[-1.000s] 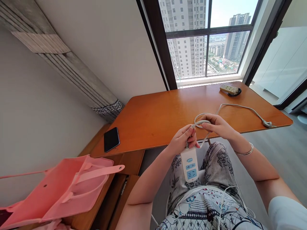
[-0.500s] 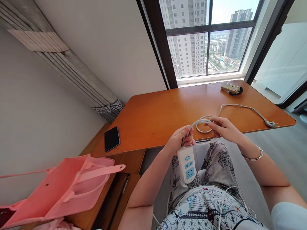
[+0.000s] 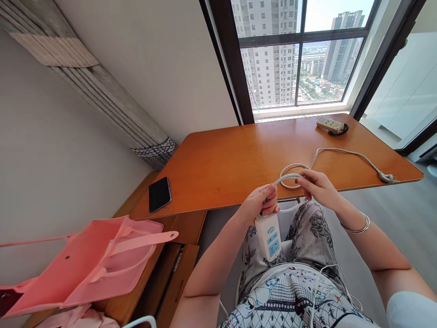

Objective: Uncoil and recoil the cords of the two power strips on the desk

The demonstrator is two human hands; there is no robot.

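A white power strip (image 3: 269, 238) with blue sockets hangs below my left hand (image 3: 262, 200), over my lap. That hand is closed around the strip's cord, close to where it enters the strip. My right hand (image 3: 316, 184) pinches the same white cord (image 3: 288, 176) a little further along, and a short arc of it bridges the two hands. Beyond them the cord makes a loop on the table, then runs right to its plug (image 3: 386, 177) by the table's right end.
On the brown table (image 3: 218, 168) lie a black phone (image 3: 160, 194) at the left and a beige power strip (image 3: 330, 125) with black cord at the far right. A pink bag (image 3: 92, 264) rests on the wooden cabinet at left. A window (image 3: 300, 68) stands behind.
My left hand has shifted slightly right and down, its fingers closing further around the cord near the strip. The cord's arc between my hands is flatter, and a length now shows below them.
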